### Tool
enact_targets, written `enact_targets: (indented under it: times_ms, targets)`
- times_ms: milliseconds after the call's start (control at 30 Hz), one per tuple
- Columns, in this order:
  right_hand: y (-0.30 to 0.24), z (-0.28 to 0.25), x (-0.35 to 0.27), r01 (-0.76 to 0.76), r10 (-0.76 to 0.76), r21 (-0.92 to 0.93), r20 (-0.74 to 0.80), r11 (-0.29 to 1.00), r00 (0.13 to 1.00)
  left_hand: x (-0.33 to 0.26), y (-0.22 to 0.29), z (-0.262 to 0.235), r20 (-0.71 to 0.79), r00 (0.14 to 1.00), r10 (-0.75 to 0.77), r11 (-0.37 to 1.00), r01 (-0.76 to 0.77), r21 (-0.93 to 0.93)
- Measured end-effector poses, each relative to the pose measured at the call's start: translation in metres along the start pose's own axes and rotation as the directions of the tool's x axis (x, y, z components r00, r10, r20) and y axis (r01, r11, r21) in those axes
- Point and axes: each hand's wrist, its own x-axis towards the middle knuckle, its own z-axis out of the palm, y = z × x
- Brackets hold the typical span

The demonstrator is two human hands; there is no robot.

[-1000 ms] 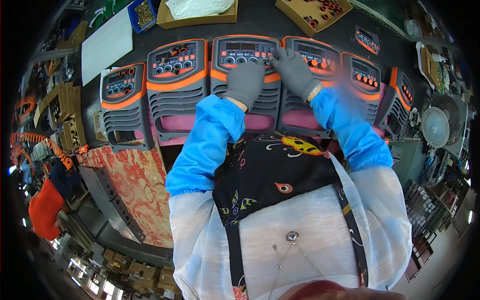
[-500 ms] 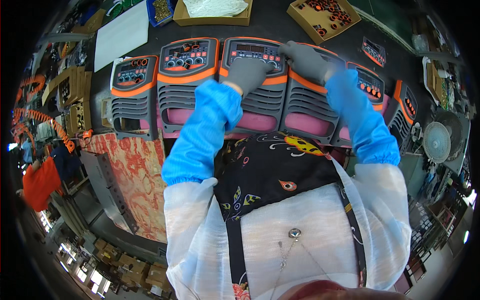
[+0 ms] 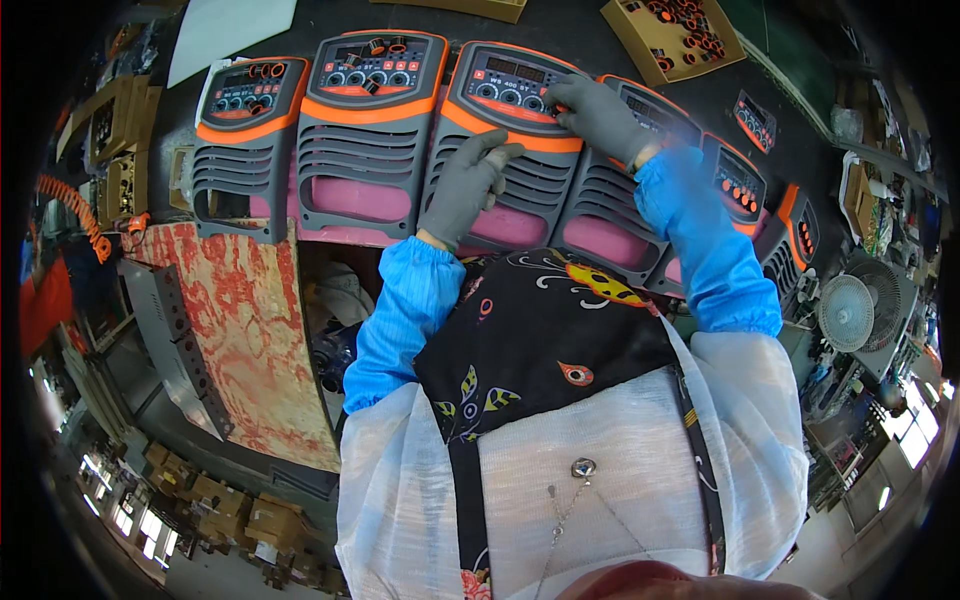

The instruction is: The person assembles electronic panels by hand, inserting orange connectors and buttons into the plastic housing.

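Observation:
A grey and orange machine front (image 3: 520,137) with a display and a row of dials stands in the middle of a line of similar ones. My right hand (image 3: 604,120), in a grey glove, has its fingertips drawn together at the right end of its dial row; they hide what is under them. In front of its vents is my left hand (image 3: 465,188), also gloved, with fingers curled and thumb and forefinger close together. Whatever it may hold is too small to make out. Small black knobs with orange rings (image 3: 372,87) lie on the panel (image 3: 345,62) to the left.
More machine fronts stand left (image 3: 247,165) and right (image 3: 735,180) along the dark bench. A cardboard box (image 3: 628,42) of knobs is at the far right. A loose control panel (image 3: 756,122) lies beyond the right machines. A fan (image 3: 847,312) stands at right.
My left hand has come off the middle panel, down and left to the vents. My right hand has moved from the panel's upper right corner to the dial row's right end. The view has shifted.

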Motion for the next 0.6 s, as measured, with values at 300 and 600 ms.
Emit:
enact_targets:
  times_ms: [300,600]
  targets:
    - [-0.006,-0.001,0.001,-0.057,0.057,-0.016,0.04,0.998,0.998,0.005,-0.002,-0.013,0.076,0.992,-0.101,0.982,0.112,-0.153]
    - [-0.012,0.001,0.0,-0.041,0.044,-0.139,0.021,0.989,0.999,0.008,-0.008,-0.02,0.088,0.984,-0.153,0.965,0.168,-0.204]
